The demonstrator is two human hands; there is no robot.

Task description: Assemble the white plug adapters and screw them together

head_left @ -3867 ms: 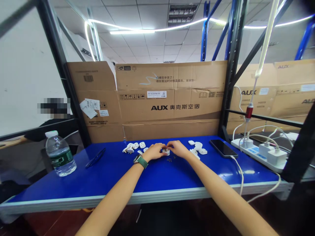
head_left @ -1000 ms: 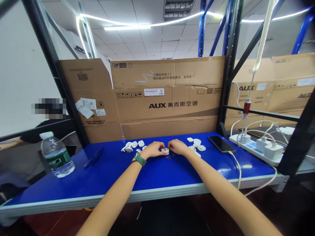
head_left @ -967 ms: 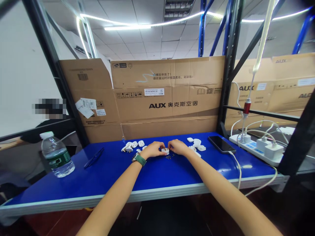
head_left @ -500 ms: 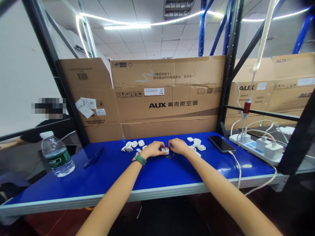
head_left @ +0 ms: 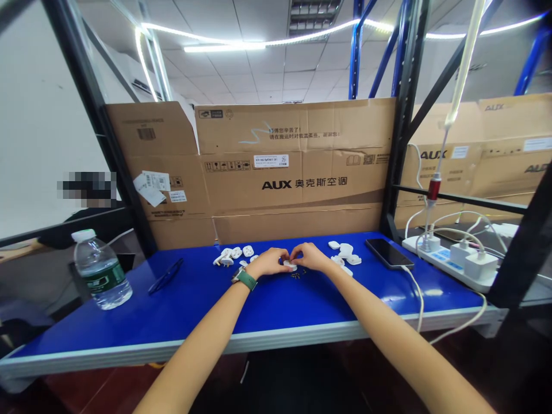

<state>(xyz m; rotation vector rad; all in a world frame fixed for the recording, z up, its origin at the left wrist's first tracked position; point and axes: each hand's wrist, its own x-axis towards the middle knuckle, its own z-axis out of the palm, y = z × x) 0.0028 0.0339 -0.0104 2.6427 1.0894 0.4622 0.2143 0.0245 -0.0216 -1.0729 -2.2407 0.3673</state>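
Rounded white plastic pieces [head_left: 236, 253] cluster on the glossy blue tabletop [head_left: 293, 313]. The left hand [head_left: 269, 262] has its grip nearly closed on a rounded white plastic part [head_left: 292, 267] between both hands; thin metallic bits [head_left: 295, 275] lie just in front. The right hand [head_left: 311, 258] curls its fingers at the part, its hold unclear. Smooth white plastic shells [head_left: 345, 250] lie rightward.

Pretty much a workshop corner, going by the blue-topped bench [head_left: 194, 313], black rack posts [head_left: 404, 115], AUX cardboard [head_left: 241, 198] standing along the back, a loaded power strip [head_left: 446, 258] and bright light tubes [head_left: 224, 49] under a tiled ceiling [head_left: 259, 72].
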